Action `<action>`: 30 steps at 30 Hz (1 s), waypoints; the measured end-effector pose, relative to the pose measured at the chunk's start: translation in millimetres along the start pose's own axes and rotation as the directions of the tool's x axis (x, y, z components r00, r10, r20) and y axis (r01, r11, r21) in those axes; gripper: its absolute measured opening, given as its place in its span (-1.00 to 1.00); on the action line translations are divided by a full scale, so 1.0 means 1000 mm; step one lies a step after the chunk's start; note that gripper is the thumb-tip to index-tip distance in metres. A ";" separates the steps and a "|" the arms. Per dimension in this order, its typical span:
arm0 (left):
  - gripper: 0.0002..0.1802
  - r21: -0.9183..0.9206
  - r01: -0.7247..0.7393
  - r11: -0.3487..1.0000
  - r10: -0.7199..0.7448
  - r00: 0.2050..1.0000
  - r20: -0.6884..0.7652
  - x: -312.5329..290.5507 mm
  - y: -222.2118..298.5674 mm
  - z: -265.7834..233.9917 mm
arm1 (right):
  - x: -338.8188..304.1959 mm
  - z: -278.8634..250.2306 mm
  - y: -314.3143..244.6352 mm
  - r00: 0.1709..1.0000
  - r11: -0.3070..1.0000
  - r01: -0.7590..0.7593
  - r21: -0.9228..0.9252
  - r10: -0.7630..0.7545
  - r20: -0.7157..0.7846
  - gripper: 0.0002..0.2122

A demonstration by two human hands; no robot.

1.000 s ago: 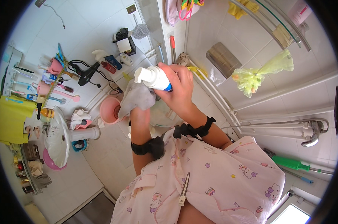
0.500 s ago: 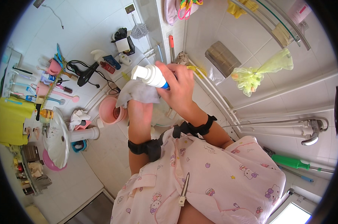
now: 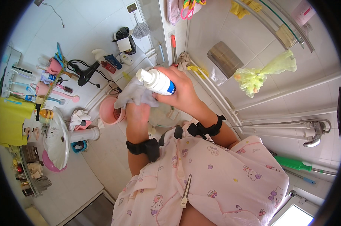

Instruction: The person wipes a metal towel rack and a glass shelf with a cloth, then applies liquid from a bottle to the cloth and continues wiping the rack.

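Observation:
My right hand (image 3: 182,86) is wrapped round a white pump bottle (image 3: 158,81) with a blue label. The bottle lies tilted, its white pump head (image 3: 143,75) pointing to the left and up. Just below and left of it, a thin whitish-grey cloth (image 3: 133,94) covers my left hand (image 3: 137,113). Only the back of that hand near the wrist shows; its fingers are hidden under the cloth, so their grip does not show. The bottle's base is hidden in my right palm.
Beneath my hands stands a pale basin (image 3: 163,115), partly hidden, with a pink bucket (image 3: 112,111) left of it. A white pedestal sink (image 3: 57,137) is at the left. On the right wall are a shower head (image 3: 313,141), pipes and a hanging yellow-green mesh bag (image 3: 249,79).
My right hand has shifted slightly right and down with the bottle, turning it so more of the blue label shows. My left hand and the cloth have moved a little left.

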State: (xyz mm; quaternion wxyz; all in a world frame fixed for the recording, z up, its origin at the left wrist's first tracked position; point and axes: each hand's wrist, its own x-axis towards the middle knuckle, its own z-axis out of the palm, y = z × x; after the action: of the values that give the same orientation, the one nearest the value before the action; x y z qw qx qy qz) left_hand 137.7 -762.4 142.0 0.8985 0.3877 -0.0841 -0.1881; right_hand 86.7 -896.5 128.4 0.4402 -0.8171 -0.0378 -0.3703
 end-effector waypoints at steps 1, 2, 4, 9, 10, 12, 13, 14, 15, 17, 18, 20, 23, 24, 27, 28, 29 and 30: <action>-0.53 0.030 0.015 0.999 -0.015 1.000 0.001 0.001 -0.001 -0.002 | 0.002 -0.002 0.000 1.000 0.999 0.001 0.050 -0.002 0.010 -0.44; -0.54 0.037 0.028 0.999 -0.029 1.000 0.010 0.004 -0.002 -0.004 | 0.003 -0.004 0.000 0.999 0.998 -0.004 0.056 0.002 0.032 -0.45; -0.55 0.026 0.055 0.998 -0.056 0.998 0.036 0.010 -0.008 -0.013 | 0.005 -0.009 0.000 0.996 0.996 -0.038 0.080 0.032 0.079 -0.47; -0.53 0.044 0.119 0.992 -0.124 0.981 0.147 0.021 -0.018 -0.032 | 0.003 -0.022 0.002 0.929 0.929 -0.278 0.246 0.195 0.316 -0.52; -0.52 0.059 0.121 0.991 -0.129 0.977 0.171 0.024 -0.019 -0.031 | 0.002 -0.022 0.004 0.917 0.912 -0.302 0.277 0.199 0.345 -0.54; -0.51 0.078 0.136 0.988 -0.152 0.957 0.249 0.023 -0.016 -0.026 | -0.001 -0.020 0.011 0.846 0.775 -0.475 0.418 0.269 0.461 -0.55; -0.51 0.083 0.151 0.985 -0.169 0.939 0.299 0.026 -0.015 -0.021 | -0.003 -0.017 0.014 0.814 0.689 -0.541 0.483 0.284 0.508 -0.55; -0.50 0.088 0.163 0.983 -0.184 0.919 0.348 0.020 -0.013 -0.018 | -0.005 -0.017 0.019 0.794 0.674 -0.560 0.482 0.269 0.545 -0.52; -0.51 0.120 0.102 0.987 -0.137 0.933 0.334 0.019 -0.012 -0.017 | -0.006 -0.017 0.024 0.773 0.659 -0.578 0.481 0.252 0.582 -0.49; -0.53 0.116 0.008 0.993 -0.055 0.913 0.405 0.012 -0.009 -0.019 | -0.008 -0.015 0.031 0.723 0.568 -0.640 0.516 0.219 0.655 -0.49; -0.54 0.168 0.068 0.984 -0.126 0.923 0.364 0.010 -0.010 -0.022 | -0.009 -0.014 0.034 0.696 0.488 -0.681 0.546 0.200 0.690 -0.51; -0.55 0.166 0.207 0.964 -0.259 0.874 0.412 0.025 -0.013 -0.034 | -0.011 -0.012 0.038 0.652 0.301 -0.742 0.598 0.118 0.749 -0.51; -0.54 0.274 0.323 0.906 -0.398 0.871 0.288 0.041 -0.025 -0.052 | -0.012 -0.006 0.039 0.628 0.057 -0.775 0.630 -0.052 0.777 -0.44; -0.54 0.191 0.327 0.926 -0.374 0.864 0.336 0.043 -0.026 -0.056 | -0.013 -0.004 0.039 0.632 0.027 -0.771 0.637 -0.098 0.769 -0.41; -0.58 0.069 0.322 0.944 -0.320 0.851 0.416 0.038 -0.024 -0.061 | -0.015 -0.001 0.038 0.629 -0.018 -0.776 0.630 -0.081 0.773 -0.37; -0.60 0.090 0.297 0.951 -0.307 0.859 0.411 0.033 -0.022 -0.060 | -0.016 -0.001 0.037 0.638 -0.038 -0.770 0.637 -0.058 0.768 -0.36; -0.61 0.112 0.271 0.956 -0.293 0.866 0.406 0.029 -0.020 -0.058 | -0.017 -0.002 0.037 0.629 0.035 -0.777 0.628 0.008 0.777 -0.37; -0.62 0.027 0.288 0.957 -0.271 0.860 0.432 0.027 -0.018 -0.055 | -0.018 -0.003 0.037 0.633 0.097 -0.773 0.626 0.066 0.771 -0.38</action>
State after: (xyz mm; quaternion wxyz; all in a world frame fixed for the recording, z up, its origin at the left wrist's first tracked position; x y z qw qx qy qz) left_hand 173.9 -748.0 90.9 0.8279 0.3273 -0.2200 -0.3989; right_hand 86.1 -917.0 92.1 0.8895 -0.4135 -0.1245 0.1496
